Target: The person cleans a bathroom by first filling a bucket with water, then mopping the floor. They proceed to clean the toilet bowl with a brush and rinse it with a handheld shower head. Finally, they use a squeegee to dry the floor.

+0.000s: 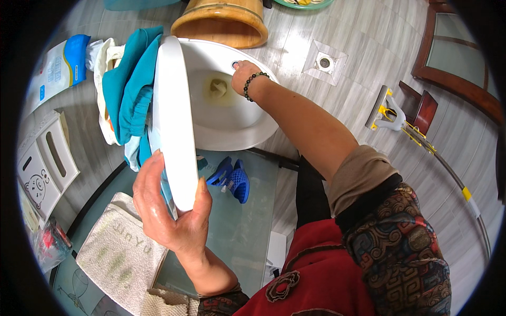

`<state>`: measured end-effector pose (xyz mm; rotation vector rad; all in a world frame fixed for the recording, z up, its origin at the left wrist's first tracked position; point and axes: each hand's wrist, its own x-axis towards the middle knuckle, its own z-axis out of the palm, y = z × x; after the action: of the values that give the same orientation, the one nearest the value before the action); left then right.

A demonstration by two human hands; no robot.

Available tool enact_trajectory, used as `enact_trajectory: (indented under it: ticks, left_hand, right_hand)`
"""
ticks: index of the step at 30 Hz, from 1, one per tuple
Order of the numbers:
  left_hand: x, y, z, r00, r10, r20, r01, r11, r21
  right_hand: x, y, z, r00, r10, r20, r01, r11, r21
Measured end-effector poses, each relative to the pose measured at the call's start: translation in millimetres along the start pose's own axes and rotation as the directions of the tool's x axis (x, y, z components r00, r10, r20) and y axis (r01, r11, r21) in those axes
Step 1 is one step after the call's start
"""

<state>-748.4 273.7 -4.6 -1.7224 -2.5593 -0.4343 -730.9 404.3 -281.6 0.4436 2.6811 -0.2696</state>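
My left hand [174, 205] is wrapped around the near end of a white toilet lid [178, 130], seen nearly edge-on. Its thumb is on one face and the fingers are on the other. The white toilet bowl [233, 130] lies to the right of the lid, with yellowish water and a pale crumpled shape at its bottom. My right hand [247, 77], wearing a beaded bracelet [250, 85], reaches to the bowl's right side. One fingertip touches a small round fitting [235, 64] there; the other fingers are curled. Teal clothing [134, 94] is piled behind the lid.
A wooden bucket [221, 29] stands beyond the bowl, near a floor drain [325, 62]. A sponge mop [391, 114] is on the right. Blue slippers [237, 179] and a pale towel [122, 252] lie nearer me. On the left are a white stool [51, 162] and a blue-white package [59, 65].
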Motion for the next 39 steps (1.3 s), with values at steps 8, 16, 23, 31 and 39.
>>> enact_trajectory:
  ticks: [8, 16, 23, 31, 39]
  left_hand:
    - [0, 1, 2, 1.000, -0.005, -0.006, 0.005, 1.000, -0.018]
    - [-2, 1, 3, 1.000, 0.011, -0.005, -0.010, 1.000, 0.006]
    - [-3, 0, 5, 1.000, 0.021, -0.011, -0.020, 1.000, 0.004]
    - [-1, 1, 5, 0.999, 0.023, -0.023, -0.023, 1.000, -0.003]
    - [-3, 0, 4, 1.000, 0.024, -0.006, -0.024, 1.000, 0.009]
  right_hand:
    - [-2, -2, -4, 0.999, -0.004, 0.032, 0.004, 1.000, -0.008]
    - [-3, 0, -4, 0.998, -0.039, 0.049, 0.037, 0.998, 0.053]
    - [2, -1, -1, 0.998, 0.011, 0.067, -0.017, 0.997, 0.080]
    - [-2, -2, -5, 0.999, -0.022, 0.046, 0.019, 0.998, 0.054]
    - [0, -3, 2, 1.000, 0.015, -0.016, -0.015, 1.000, 0.011]
